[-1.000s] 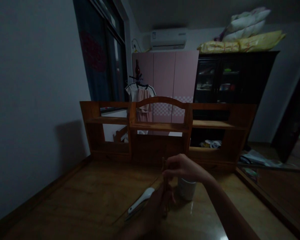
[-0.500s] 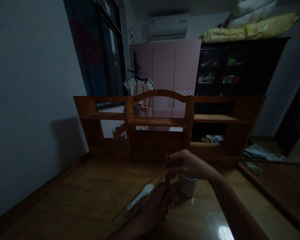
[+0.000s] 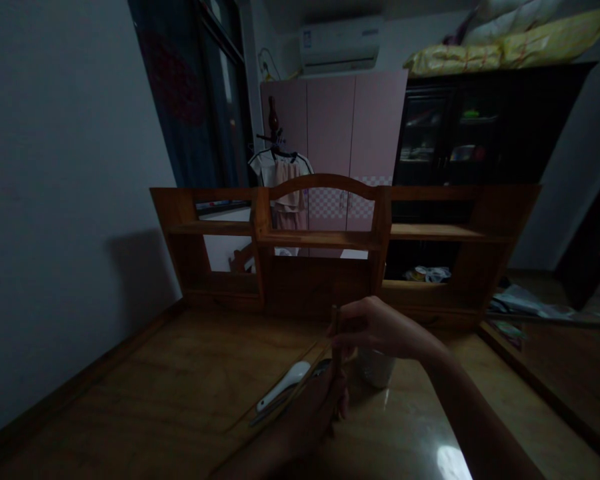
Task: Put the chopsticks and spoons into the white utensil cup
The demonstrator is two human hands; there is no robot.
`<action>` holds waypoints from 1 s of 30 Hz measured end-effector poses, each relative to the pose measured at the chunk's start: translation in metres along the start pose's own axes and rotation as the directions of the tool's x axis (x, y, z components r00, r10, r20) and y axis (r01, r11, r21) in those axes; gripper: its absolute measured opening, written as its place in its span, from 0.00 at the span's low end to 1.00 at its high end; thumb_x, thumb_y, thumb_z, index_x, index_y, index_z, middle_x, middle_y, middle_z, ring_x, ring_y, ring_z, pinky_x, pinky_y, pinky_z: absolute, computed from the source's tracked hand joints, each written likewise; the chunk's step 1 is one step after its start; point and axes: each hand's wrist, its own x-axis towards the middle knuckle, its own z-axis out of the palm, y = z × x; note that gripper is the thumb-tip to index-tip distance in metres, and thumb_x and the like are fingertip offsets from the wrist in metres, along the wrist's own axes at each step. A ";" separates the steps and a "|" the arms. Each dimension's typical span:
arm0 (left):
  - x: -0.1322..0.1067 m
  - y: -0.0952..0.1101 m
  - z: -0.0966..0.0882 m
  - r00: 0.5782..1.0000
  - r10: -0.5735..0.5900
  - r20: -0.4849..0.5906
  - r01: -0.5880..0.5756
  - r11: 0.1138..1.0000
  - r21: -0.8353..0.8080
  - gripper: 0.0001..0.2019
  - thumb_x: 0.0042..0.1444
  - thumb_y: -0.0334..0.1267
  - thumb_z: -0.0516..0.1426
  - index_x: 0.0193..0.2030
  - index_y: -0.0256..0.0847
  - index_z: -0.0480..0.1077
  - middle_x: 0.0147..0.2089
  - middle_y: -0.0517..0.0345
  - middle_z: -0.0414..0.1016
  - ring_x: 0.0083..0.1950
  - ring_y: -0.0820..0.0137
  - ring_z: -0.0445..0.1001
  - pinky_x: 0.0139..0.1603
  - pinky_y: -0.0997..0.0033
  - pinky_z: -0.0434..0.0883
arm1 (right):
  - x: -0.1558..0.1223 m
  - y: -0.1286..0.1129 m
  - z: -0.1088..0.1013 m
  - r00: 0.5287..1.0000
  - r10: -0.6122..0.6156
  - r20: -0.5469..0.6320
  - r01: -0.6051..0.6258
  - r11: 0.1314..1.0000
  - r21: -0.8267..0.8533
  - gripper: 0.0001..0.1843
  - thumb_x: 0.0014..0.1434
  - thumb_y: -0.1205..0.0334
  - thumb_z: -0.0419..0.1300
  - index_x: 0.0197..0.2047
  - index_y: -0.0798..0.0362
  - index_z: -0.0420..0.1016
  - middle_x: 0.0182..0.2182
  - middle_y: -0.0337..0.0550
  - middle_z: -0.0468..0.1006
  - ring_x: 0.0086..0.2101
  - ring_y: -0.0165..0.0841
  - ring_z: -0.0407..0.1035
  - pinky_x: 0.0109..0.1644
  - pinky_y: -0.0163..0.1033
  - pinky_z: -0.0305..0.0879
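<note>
My right hand point(image 3: 377, 327) is closed in a pinch on the top of a thin wooden stick, probably chopsticks point(image 3: 335, 333), held upright over the wooden desk point(image 3: 170, 393). My left hand point(image 3: 315, 410) is curled around the lower end of the same stick. A white spoon point(image 3: 285, 385) lies on the desk just left of my left hand, with a darker utensil beside it. Behind my right hand stands a white cup point(image 3: 377, 367), partly hidden by the wrist.
A wooden shelf unit point(image 3: 325, 240) stands along the desk's back edge. A grey wall runs on the left. Behind are a pink wardrobe point(image 3: 330, 133), a dark glass cabinet point(image 3: 460, 133), hanging clothes and papers on the floor at right.
The view has tilted down slightly and both hands have shifted a little right and up, still on the stick. The spoon and cup have not moved.
</note>
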 end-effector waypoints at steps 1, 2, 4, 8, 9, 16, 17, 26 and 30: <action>0.000 0.000 0.000 1.000 -0.003 0.003 0.003 1.000 0.009 0.20 0.66 0.56 0.42 0.43 0.41 0.62 0.33 0.59 0.68 0.27 0.75 0.64 0.21 0.80 0.63 | 0.000 0.000 0.000 1.000 0.002 0.000 -0.002 1.000 0.002 0.12 0.59 0.54 0.65 0.37 0.54 0.79 0.29 0.42 0.81 0.31 0.36 0.77 0.32 0.35 0.70; 0.000 0.000 0.000 1.000 -0.008 0.002 0.008 1.000 0.011 0.20 0.66 0.56 0.42 0.43 0.41 0.63 0.33 0.59 0.68 0.27 0.76 0.64 0.22 0.80 0.63 | 0.000 -0.001 0.000 1.000 0.007 -0.002 -0.007 1.000 0.007 0.11 0.59 0.54 0.65 0.37 0.54 0.79 0.29 0.42 0.81 0.31 0.36 0.77 0.32 0.35 0.71; 0.000 -0.001 0.000 1.000 -0.014 -0.012 0.014 1.000 0.003 0.20 0.66 0.56 0.42 0.42 0.41 0.63 0.32 0.59 0.68 0.27 0.76 0.64 0.22 0.80 0.63 | 0.000 -0.002 0.000 1.000 0.013 -0.005 -0.013 1.000 0.017 0.11 0.59 0.54 0.65 0.37 0.54 0.79 0.29 0.42 0.81 0.31 0.37 0.77 0.32 0.35 0.71; -0.001 -0.002 0.002 1.000 -0.009 -0.029 0.009 1.000 0.003 0.21 0.67 0.56 0.41 0.41 0.41 0.64 0.31 0.59 0.68 0.26 0.76 0.64 0.22 0.80 0.62 | 0.001 -0.002 0.000 1.000 0.000 0.000 0.000 1.000 -0.002 0.11 0.59 0.53 0.65 0.35 0.54 0.79 0.28 0.42 0.81 0.30 0.36 0.77 0.31 0.35 0.70; -0.001 -0.002 0.002 1.000 -0.009 -0.027 0.009 1.000 0.005 0.21 0.67 0.56 0.41 0.40 0.41 0.64 0.31 0.59 0.68 0.26 0.76 0.63 0.21 0.80 0.61 | 0.001 -0.002 0.000 1.000 -0.002 0.000 0.002 1.000 -0.002 0.12 0.59 0.53 0.65 0.35 0.54 0.79 0.28 0.42 0.81 0.30 0.36 0.77 0.31 0.35 0.70; -0.001 0.008 -0.001 0.999 0.054 -0.008 -0.053 0.997 0.062 0.20 0.67 0.54 0.41 0.42 0.40 0.64 0.32 0.58 0.69 0.30 0.74 0.66 0.26 0.78 0.63 | 0.000 -0.002 -0.002 1.000 -0.005 0.016 0.005 1.000 0.003 0.13 0.59 0.53 0.65 0.37 0.55 0.79 0.30 0.43 0.81 0.32 0.37 0.77 0.33 0.36 0.71; -0.001 0.008 -0.001 0.998 0.059 -0.006 -0.058 0.996 0.065 0.20 0.67 0.54 0.41 0.41 0.40 0.64 0.32 0.58 0.69 0.30 0.74 0.66 0.27 0.77 0.64 | 0.000 -0.002 -0.002 1.000 -0.006 0.018 0.006 1.000 0.003 0.13 0.59 0.53 0.64 0.37 0.55 0.79 0.30 0.43 0.81 0.32 0.37 0.77 0.33 0.36 0.71; 0.000 0.004 0.002 0.999 0.038 -0.026 -0.038 0.999 0.020 0.19 0.68 0.53 0.42 0.41 0.40 0.62 0.31 0.59 0.68 0.28 0.74 0.66 0.25 0.78 0.62 | 0.000 0.000 -0.001 1.000 -0.009 0.017 0.008 1.000 0.011 0.12 0.59 0.53 0.65 0.37 0.54 0.79 0.28 0.42 0.81 0.30 0.36 0.77 0.31 0.35 0.70; -0.001 0.004 0.003 0.999 0.032 -0.029 -0.032 0.999 0.025 0.19 0.67 0.53 0.42 0.42 0.40 0.63 0.32 0.59 0.69 0.30 0.74 0.67 0.28 0.77 0.63 | 0.000 -0.001 -0.002 1.000 -0.005 0.013 0.005 1.000 -0.001 0.12 0.58 0.53 0.65 0.36 0.54 0.80 0.28 0.42 0.81 0.30 0.36 0.77 0.31 0.35 0.70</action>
